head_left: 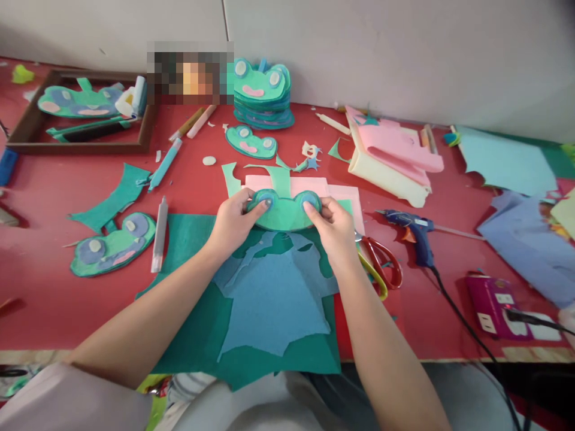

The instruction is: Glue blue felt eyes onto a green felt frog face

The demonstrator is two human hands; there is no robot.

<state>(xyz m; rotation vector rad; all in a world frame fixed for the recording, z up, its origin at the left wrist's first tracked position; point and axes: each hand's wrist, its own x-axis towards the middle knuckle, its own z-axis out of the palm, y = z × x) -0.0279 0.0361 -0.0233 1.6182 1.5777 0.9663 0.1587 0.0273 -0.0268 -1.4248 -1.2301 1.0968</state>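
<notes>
A green felt frog face with two round blue-rimmed eyes is held level between my hands. My left hand pinches its left eye, thumb on top. At its right eye my right hand grips the edge, with the thumb pressed on the eye. Below the piece lies a cut blue felt sheet over a dark green felt sheet. Pink felt and a light green scrap lie just behind it.
Red-handled scissors, a blue glue gun and a purple power socket are on the right. A stack of frog faces stands at the back. A brown tray and another frog face are on the left.
</notes>
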